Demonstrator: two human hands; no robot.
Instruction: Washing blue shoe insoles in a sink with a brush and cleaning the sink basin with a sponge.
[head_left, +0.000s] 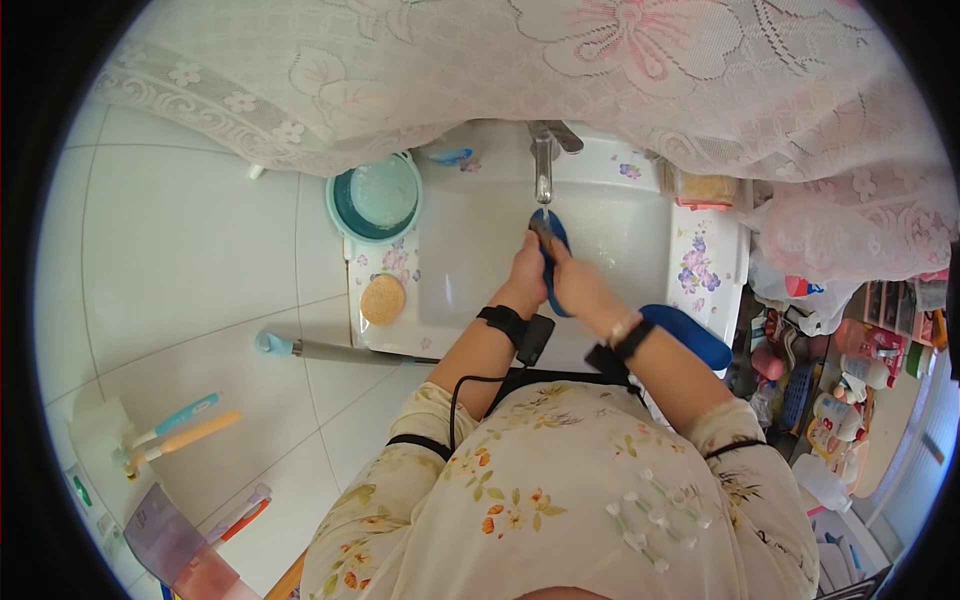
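Over the basin of a white washbasin (465, 255), my left hand (529, 270) grips a blue shoe insole or slipper sole (558, 296), held lengthwise beneath the tap. My right hand (583, 289), blurred, is closed on a small brown brush-like thing (541, 226) pressed against the blue sole's upper end; the fingers partly hide it. From the metal tap (544, 169) a thin stream of water falls on that end. A second blue sole (686, 337) lies on the basin's front right rim, beside my right forearm.
On the basin's left rim are a teal tub (339, 206) holding a pale green bowl (384, 193) and a round tan sponge (382, 299). A lace curtain (450, 75) hangs behind the tap. Bottles and packages (832, 420) crowd shelves at right. Toothbrushes (180, 431) project from the left wall.
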